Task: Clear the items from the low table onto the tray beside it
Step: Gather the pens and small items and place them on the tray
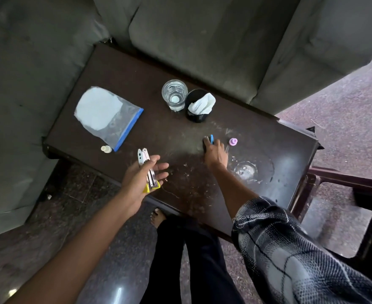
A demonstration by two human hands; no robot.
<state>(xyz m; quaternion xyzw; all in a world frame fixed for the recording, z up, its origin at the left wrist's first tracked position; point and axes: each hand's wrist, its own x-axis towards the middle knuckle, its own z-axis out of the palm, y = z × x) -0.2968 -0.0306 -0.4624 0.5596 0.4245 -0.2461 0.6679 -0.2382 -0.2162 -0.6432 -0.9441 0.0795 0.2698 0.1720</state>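
My left hand (144,177) lies palm up over the front edge of the dark low table (150,80), fingers straight, with a white and yellow stapler (146,166) resting across the palm. My right hand (215,153) reaches onto the table and its fingers close on a small dark and blue object (210,139). Near it lies a purple cap (233,141). Further back stand a clear glass (174,94) and a black cup (197,108) stuffed with white tissue. A zip bag (106,116) with white paper and a small white bottle (106,149) lie at the left.
A grey sofa (202,36) wraps the table's far and left sides. A wet patch (246,170) shines on the table's right part. A dark wooden stool frame (356,194) stands at the right on the speckled floor. My legs and a bare foot (156,218) are below the table edge.
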